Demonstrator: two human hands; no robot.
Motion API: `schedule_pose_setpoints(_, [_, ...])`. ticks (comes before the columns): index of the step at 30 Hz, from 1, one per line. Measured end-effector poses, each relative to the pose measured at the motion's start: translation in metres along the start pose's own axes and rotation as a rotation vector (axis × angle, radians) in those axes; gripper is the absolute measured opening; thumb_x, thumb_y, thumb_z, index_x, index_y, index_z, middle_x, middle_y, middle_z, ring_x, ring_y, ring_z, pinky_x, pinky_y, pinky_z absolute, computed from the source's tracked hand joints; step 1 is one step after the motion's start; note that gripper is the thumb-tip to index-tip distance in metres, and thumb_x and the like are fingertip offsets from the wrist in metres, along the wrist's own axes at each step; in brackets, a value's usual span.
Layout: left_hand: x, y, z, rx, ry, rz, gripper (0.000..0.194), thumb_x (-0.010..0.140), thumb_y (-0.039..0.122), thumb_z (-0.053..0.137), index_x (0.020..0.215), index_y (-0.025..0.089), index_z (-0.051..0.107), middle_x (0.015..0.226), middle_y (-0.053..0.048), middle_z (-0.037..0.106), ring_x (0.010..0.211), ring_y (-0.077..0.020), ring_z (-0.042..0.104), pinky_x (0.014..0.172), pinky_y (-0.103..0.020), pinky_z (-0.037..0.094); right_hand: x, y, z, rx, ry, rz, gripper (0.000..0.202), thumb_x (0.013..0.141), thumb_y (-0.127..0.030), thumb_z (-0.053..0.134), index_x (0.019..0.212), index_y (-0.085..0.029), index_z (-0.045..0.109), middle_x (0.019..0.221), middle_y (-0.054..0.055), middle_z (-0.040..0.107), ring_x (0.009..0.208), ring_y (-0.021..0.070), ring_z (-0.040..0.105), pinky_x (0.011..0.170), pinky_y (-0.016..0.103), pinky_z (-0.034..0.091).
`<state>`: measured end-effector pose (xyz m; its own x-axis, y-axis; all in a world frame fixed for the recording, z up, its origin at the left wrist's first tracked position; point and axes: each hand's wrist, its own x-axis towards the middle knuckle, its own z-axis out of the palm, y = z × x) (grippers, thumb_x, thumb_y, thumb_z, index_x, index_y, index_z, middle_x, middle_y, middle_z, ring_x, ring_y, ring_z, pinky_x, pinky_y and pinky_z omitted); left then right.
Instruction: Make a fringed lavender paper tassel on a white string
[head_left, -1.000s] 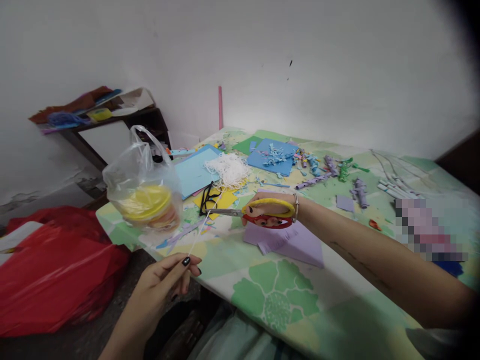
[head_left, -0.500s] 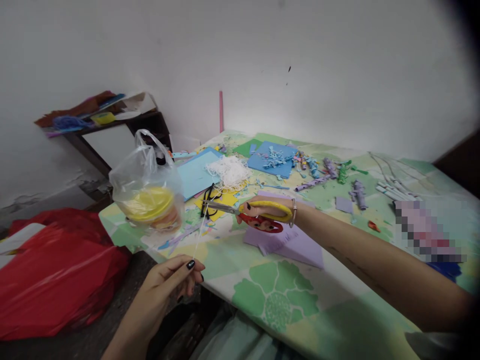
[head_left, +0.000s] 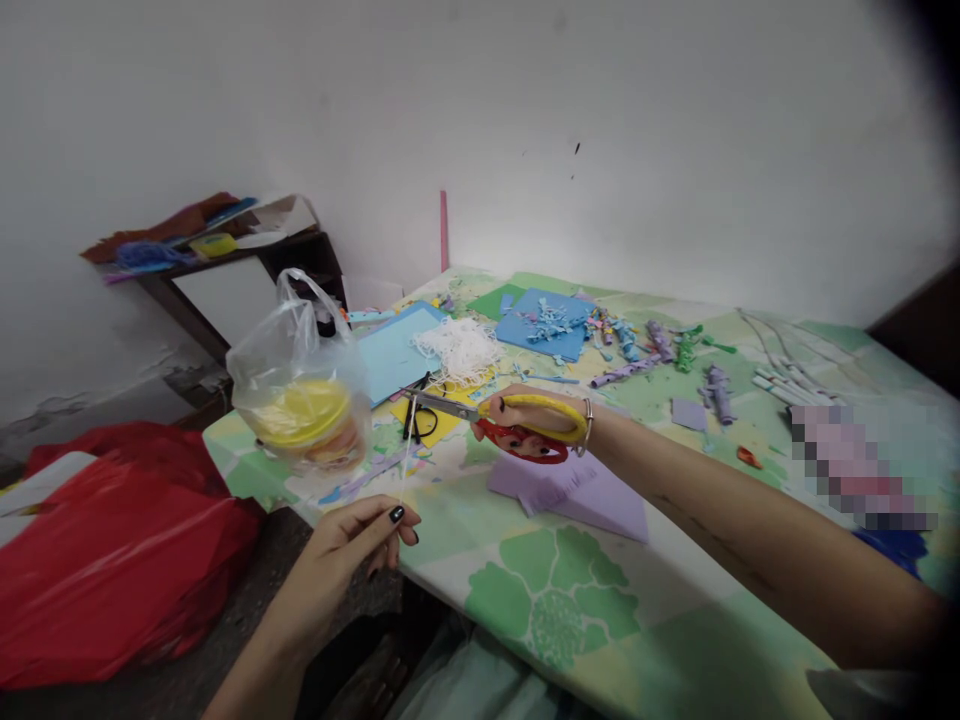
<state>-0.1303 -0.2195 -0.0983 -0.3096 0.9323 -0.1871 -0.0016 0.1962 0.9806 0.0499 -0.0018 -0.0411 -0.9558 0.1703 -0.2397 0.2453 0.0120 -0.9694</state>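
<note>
Scissors near tub in clear bag

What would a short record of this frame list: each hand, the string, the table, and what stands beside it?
left hand: fingers pinching white string
right hand: gripping scissors by the handles
string: rises from left hand to the scissor blades; whether cut, cannot tell
on table: white string tangle, purple sheet, light blue sheet
table's left end: clear plastic bag
beyond left edge: red plastic

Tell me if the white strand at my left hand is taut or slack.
Taut: the white strand runs straight from the left hand up to the scissors.
</note>
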Motion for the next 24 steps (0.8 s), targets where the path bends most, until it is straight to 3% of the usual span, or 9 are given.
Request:
schedule_pose_setpoints(10, [0.005, -0.001, -0.005, -0.022, 0.002, -0.022, 0.024, 0.077, 0.038, 0.069, 0.080, 0.015, 0.074, 0.066, -0.004, 0.068, 0.050, -0.0089, 0.051, 0.046, -0.019, 0.034, -0.001, 0.000, -0.003, -0.176, 0.098, 0.001, 0.036, 0.086, -0.049, 0.056, 0.084, -0.014, 0.060, 0.054, -0.007, 0.039, 0.038, 0.0035, 0.030, 0.032, 0.015, 0.026])
schedule_pose_setpoints(13, [0.007, 0.004, -0.003, -0.140, 0.032, -0.048, 0.021, 0.076, 0.035, 0.071, 0.078, 0.015, 0.075, 0.070, -0.006, 0.071, 0.060, -0.0125, 0.059, 0.052, -0.020, 0.041, -0.012, -0.002, -0.003, -0.259, 0.176, 0.053, 0.036, 0.085, -0.051, 0.053, 0.088, -0.015, 0.059, 0.056, -0.006, 0.042, 0.037, 0.0036, 0.031, 0.032, 0.016, 0.027])
schedule_pose_setpoints(15, [0.013, 0.010, 0.001, -0.312, 0.000, -0.075, 0.016, 0.075, 0.030, 0.071, 0.078, 0.015, 0.075, 0.080, -0.008, 0.074, 0.077, -0.0181, 0.066, 0.068, -0.024, 0.050, -0.026, -0.004, -0.004, -0.332, 0.268, 0.088, 0.038, 0.085, -0.053, 0.051, 0.095, -0.017, 0.059, 0.060, -0.005, 0.046, 0.037, 0.0042, 0.034, 0.032, 0.017, 0.029])
schedule_pose_setpoints(18, [0.031, 0.022, 0.010, -0.586, -0.114, -0.120, 0.013, 0.076, 0.024, 0.067, 0.079, 0.016, 0.075, 0.096, -0.010, 0.075, 0.100, -0.0240, 0.065, 0.091, -0.035, 0.048, -0.057, -0.005, -0.007, -0.490, 0.431, 0.152, 0.040, 0.081, -0.052, 0.056, 0.102, -0.018, 0.061, 0.066, -0.001, 0.056, 0.040, 0.0068, 0.042, 0.037, 0.020, 0.034])
schedule_pose_setpoints(22, [0.061, 0.041, 0.034, -0.628, -0.220, -0.138, 0.018, 0.083, 0.025, 0.057, 0.085, 0.017, 0.074, 0.109, -0.010, 0.072, 0.110, -0.0228, 0.061, 0.097, -0.038, 0.044, -0.111, 0.004, -0.009, -0.748, 0.683, 0.279, 0.042, 0.070, -0.049, 0.069, 0.097, -0.016, 0.066, 0.072, 0.004, 0.064, 0.057, 0.0139, 0.054, 0.051, 0.023, 0.037])
schedule_pose_setpoints(24, [0.073, 0.049, 0.050, -0.597, -0.265, -0.130, 0.017, 0.082, 0.025, 0.059, 0.084, 0.018, 0.074, 0.104, -0.008, 0.073, 0.106, -0.0217, 0.062, 0.095, -0.036, 0.046, -0.138, 0.015, -0.007, -0.838, 0.772, 0.381, 0.037, 0.070, -0.047, 0.069, 0.093, -0.017, 0.068, 0.070, 0.003, 0.064, 0.061, 0.0167, 0.056, 0.053, 0.025, 0.035])
